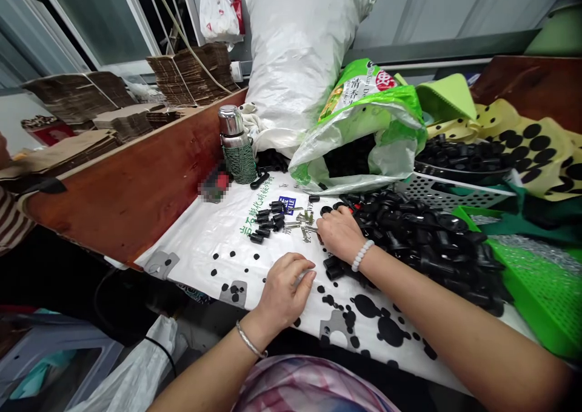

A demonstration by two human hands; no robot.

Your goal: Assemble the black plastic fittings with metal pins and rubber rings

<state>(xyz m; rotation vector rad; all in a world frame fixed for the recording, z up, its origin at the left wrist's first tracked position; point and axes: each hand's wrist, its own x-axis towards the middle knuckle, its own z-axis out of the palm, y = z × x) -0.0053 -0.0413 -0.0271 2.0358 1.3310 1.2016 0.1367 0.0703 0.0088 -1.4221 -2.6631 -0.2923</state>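
My left hand is just above the white sheet near the table's front edge. Its fingers are curled, the thumb close to the index fingertip; whatever they may hold is hidden. My right hand reaches to the left edge of a heap of black plastic parts, fingers bent downward and closed. Its fingertips are beside small flat metal strips, and I cannot make out what they grip. Left of the strips lies a group of short black cylindrical pieces with thin pins. A black tube-like part rests below my right hand.
A steel flask in a green net stands by the wooden side board. Behind are an open green-and-white bag and a big white sack. A green basket stands at right. Black discs lie in front.
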